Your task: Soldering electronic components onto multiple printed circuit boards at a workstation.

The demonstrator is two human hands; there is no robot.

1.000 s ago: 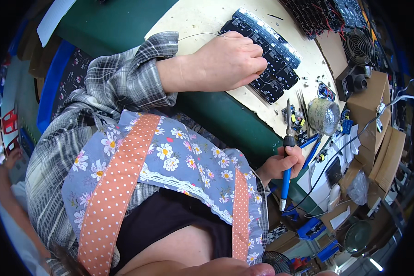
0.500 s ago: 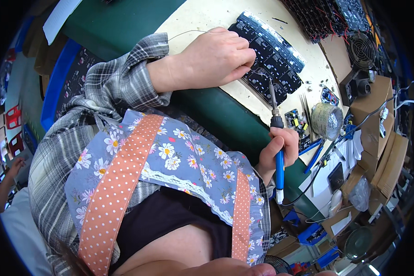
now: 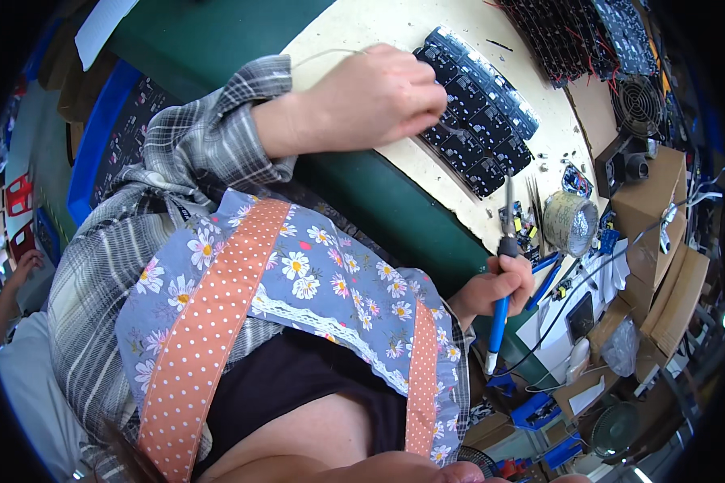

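Note:
My right hand (image 3: 503, 286) is closed around the blue handle of a soldering iron (image 3: 498, 330). Its metal tip points up and away, just off the near right corner of a black circuit board panel (image 3: 479, 121). Above the panel's left side, my left hand (image 3: 391, 92) has its fingers pinched on a thin solder wire (image 3: 326, 53). One stretch of the wire curves back toward my left sleeve, and a short end sticks out past my fingertips over the panel. My left hand hides the panel's left edge. The panel lies flat on a pale board (image 3: 354, 28).
Right of the panel stand a roll of tape (image 3: 570, 224), tweezers (image 3: 535, 197) and small circuit boards (image 3: 527, 229). Farther right are a small fan (image 3: 638, 105), cardboard boxes (image 3: 648, 201) and a black cable. Stacked black panels (image 3: 552, 40) fill the far right. Another person's hand (image 3: 26, 266) shows at far left.
The soldering iron has drawn back toward me and to the right, its tip now off the panel. My left hand stays nearly in place with the wire.

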